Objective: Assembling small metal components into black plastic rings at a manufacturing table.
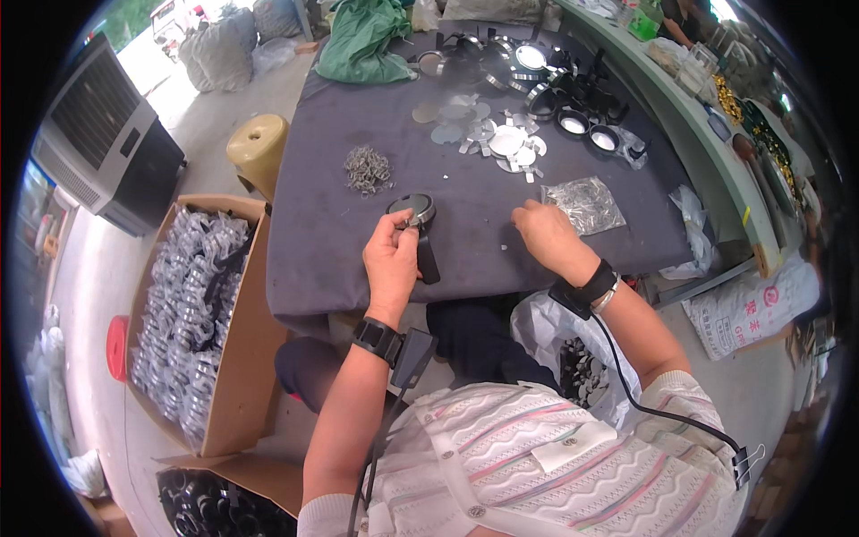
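My left hand (391,257) grips a round dark part (420,205) with a metal rim and a flat black handle, low over the near side of the cloth-covered table (340,233). The handle points toward me, beside my fingers. My right hand (548,235) is closed, fingertips pinched together near the table top; whatever is between them is too small to make out. Beside that hand lies a clear plastic bag (586,204) of small metal pieces. Beyond my left hand sits a loose pile of small metal pieces (368,169).
Silvery discs (506,141) and round black parts with handles (573,123) cover the far table. A green cloth bag (365,45) lies at the far left corner. Left stand a carton (234,358) of plastic-wrapped items and a yellow stool (257,148). A plastic bag (537,331) of discs sits below.
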